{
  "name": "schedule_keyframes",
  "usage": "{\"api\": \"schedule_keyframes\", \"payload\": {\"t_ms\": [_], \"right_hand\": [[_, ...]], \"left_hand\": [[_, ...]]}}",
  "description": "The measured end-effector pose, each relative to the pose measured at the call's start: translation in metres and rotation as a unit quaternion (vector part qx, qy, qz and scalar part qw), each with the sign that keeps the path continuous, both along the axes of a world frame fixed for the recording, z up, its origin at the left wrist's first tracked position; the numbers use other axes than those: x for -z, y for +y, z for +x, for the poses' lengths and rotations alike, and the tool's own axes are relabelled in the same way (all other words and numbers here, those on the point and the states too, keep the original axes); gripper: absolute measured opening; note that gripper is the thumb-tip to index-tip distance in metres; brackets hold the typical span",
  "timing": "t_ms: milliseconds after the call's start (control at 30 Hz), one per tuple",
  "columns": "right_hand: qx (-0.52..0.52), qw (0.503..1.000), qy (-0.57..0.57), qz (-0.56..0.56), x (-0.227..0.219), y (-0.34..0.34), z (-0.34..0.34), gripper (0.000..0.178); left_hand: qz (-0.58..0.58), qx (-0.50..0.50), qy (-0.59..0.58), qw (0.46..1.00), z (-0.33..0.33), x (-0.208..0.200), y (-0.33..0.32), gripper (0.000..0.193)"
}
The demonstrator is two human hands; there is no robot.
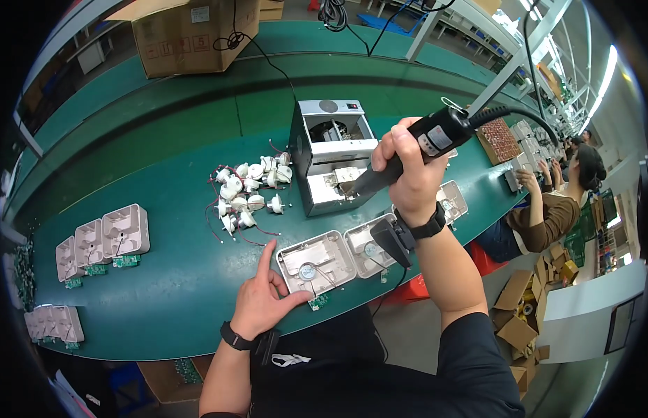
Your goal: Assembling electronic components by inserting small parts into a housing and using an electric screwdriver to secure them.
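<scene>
My right hand (414, 171) is wrapped round a black electric screwdriver (437, 139), tilted with its lower end at the front of a grey screw feeder (327, 148). The bit's tip is hard to make out there. My left hand (262, 299) grips the left end of an off-white plastic housing (317, 265), thumb at the near corner and index finger stretched past the far one. Inside this open housing lies a round whitish disc with wires. A small green circuit board (319, 302) hangs at its near edge. A similar housing (369, 244) adjoins it on the right.
Left of the feeder lies a pile of white parts with red and black wires (250, 188). More housings (125, 230) stand in groups at the left. A cardboard box (191, 42) is behind the table. Another person (554, 209) works at the right.
</scene>
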State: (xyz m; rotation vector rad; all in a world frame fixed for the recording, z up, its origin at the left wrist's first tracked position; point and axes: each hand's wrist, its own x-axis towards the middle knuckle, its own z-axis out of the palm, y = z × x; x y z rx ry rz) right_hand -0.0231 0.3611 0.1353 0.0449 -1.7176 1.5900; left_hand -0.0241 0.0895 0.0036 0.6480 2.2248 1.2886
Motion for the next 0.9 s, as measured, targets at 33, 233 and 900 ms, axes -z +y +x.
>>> {"api": "schedule_keyframes", "payload": {"t_ms": [33,233,900], "right_hand": [[-0.002,1.000,-0.011,-0.006,0.001,-0.001,0.001,0.012],[-0.005,0.998,0.043,-0.042,-0.005,-0.001,0.004,0.014],[-0.255,0.955,-0.149,-0.029,0.001,-0.097,0.062,0.030]], "left_hand": [[0.010,0.018,0.010,1.000,-0.001,-0.001,-0.002,0.107],[0.018,0.072,0.005,0.997,-0.006,-0.006,-0.004,0.119],[0.013,0.074,0.004,0.997,-0.010,-0.003,-0.006,0.110]]}}
